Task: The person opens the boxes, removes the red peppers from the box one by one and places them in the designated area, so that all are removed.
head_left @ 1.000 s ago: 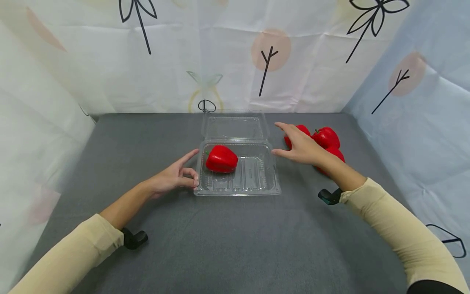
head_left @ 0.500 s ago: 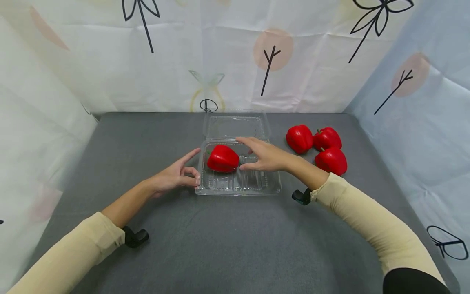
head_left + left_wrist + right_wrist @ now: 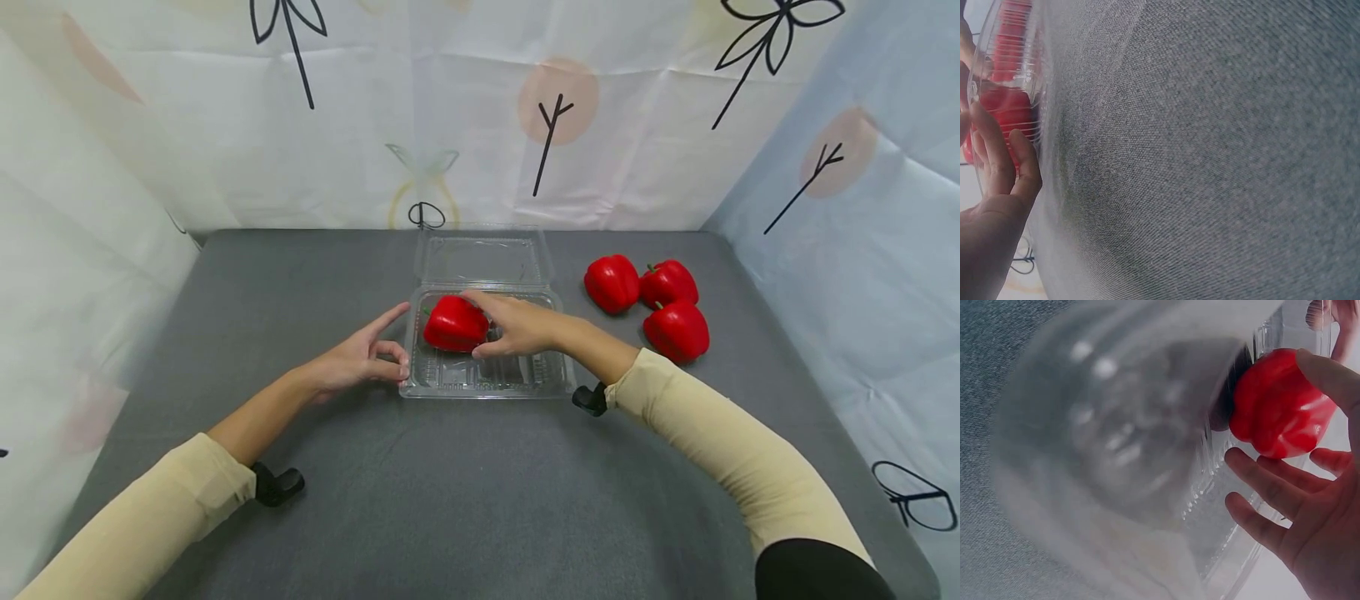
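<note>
One red bell pepper (image 3: 454, 323) lies on its side in the left part of a clear plastic clamshell container (image 3: 525, 388), whose lid (image 3: 483, 257) is folded back. My right hand (image 3: 517, 325) is at the pepper's right end. Its thumb and fingers are spread about the pepper (image 3: 1279, 403) without closing on it; the right wrist view shows the thumb overlapping it and the lower fingers apart. My left hand (image 3: 356, 362) pinches the container's left rim near the front corner, index finger stretched along the edge. In the left wrist view its fingers (image 3: 1025, 165) lie against the ribbed side.
Three more red bell peppers, a left one (image 3: 612, 284), a back one (image 3: 670, 282) and a front one (image 3: 677, 331), sit together right of the container on the grey table (image 3: 480, 500). Patterned cloth walls (image 3: 480, 125) surround the table at back and sides.
My right hand has moved left from beside the three loose peppers, over the container, to the pepper inside it. My left hand stays at the rim.
</note>
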{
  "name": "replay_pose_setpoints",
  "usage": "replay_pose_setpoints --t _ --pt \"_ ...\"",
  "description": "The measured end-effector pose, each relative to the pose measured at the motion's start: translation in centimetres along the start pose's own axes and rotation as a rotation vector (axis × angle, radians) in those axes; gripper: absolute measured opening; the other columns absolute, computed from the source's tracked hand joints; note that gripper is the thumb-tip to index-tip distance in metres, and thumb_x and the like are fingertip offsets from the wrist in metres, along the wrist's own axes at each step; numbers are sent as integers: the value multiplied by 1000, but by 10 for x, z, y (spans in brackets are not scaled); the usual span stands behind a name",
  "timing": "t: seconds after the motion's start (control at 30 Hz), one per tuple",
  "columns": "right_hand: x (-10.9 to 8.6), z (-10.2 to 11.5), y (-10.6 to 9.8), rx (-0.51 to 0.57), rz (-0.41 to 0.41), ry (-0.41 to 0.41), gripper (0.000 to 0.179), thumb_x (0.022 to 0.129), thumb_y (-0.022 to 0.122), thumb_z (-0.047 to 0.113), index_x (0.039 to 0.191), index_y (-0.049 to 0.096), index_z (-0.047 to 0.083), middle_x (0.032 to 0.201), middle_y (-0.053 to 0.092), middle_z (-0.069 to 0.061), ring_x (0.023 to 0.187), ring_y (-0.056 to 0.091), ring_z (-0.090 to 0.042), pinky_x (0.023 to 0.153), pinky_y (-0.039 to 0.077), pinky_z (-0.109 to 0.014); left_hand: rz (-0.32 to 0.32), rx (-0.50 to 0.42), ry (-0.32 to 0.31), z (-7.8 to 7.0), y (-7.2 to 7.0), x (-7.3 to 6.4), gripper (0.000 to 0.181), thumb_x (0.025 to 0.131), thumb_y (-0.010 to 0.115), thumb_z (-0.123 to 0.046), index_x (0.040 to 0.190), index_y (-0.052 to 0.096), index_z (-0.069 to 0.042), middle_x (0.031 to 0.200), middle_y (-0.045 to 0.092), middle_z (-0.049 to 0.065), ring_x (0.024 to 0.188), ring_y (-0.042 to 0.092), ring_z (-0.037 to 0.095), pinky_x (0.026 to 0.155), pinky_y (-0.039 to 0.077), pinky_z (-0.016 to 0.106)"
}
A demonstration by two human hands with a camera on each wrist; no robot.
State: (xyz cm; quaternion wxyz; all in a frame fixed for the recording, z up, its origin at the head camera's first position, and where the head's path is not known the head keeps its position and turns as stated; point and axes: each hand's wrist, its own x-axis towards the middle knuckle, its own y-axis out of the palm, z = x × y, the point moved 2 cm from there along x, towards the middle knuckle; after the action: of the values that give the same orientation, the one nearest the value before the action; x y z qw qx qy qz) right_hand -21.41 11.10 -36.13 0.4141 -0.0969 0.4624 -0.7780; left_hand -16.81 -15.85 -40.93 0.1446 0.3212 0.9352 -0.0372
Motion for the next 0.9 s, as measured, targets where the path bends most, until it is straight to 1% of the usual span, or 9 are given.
replay_pose_setpoints --t 0.13,0.23,0.47,0.53,0.7,0.9 --pt "3 1 1 -12 -1 19 88 90 74 27 158 20 13 151 42 -10 131 48 -25 106 42 -45 0 5 -2 0 0 0 99 91 69 -5 160 4 -30 95 63 10 86 63 20 89 52 33" --pt "5 2 1 -25 -6 33 87 91 74 26 158 19 14 151 43 -11 131 49 -26 106 42 -45 1 7 -2 0 0 0 99 91 69 -5 160 3 -30 96 63 10 85 63 20 89 52 33" --pt "8 2 3 -99 -3 58 84 93 72 24 158 19 16 149 46 -13 122 54 -30 97 48 -46 1 8 -1 -1 0 0 99 91 69 -5 160 3 -29 97 64 10 85 63 21 88 52 33" --pt "8 2 3 -106 -8 63 83 93 71 24 157 19 17 149 47 -14 121 54 -31 96 49 -46 0 9 1 -1 0 0 99 91 69 -5 160 4 -29 97 64 10 85 64 21 89 52 33" --pt "7 4 2 -104 -20 43 83 92 72 22 157 21 15 147 48 -14 120 56 -29 97 49 -45 1 12 5 -1 1 0 98 91 69 -6 160 4 -29 97 64 11 85 64 21 89 52 34" --pt "2 6 0 -109 -29 17 82 91 74 21 156 26 12 145 51 -14 109 61 -27 94 50 -42 0 3 3 0 0 0 99 91 69 -5 161 3 -28 98 64 11 86 64 21 89 52 33"
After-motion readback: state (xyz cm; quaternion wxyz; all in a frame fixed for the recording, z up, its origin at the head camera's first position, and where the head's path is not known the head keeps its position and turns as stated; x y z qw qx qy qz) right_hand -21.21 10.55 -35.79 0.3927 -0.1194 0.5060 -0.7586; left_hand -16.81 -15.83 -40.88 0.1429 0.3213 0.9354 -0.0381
